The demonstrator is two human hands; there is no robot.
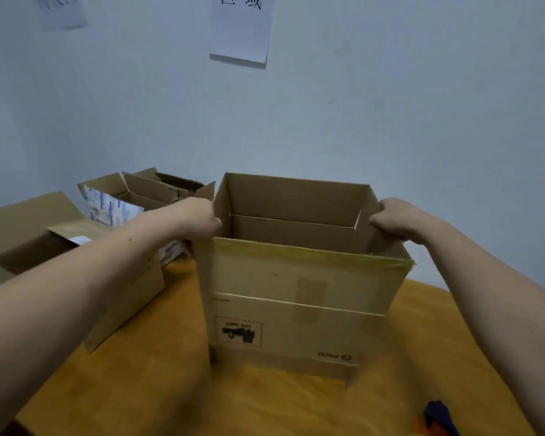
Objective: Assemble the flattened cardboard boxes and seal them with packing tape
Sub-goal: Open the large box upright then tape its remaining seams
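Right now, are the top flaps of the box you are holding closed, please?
No: the box stands open at the top, its inside showing, while the left hand and right hand grip its sides.

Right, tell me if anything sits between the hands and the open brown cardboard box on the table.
Nothing visible does. The left hand grips the open brown cardboard box at its left top edge, the right hand at its right top edge.
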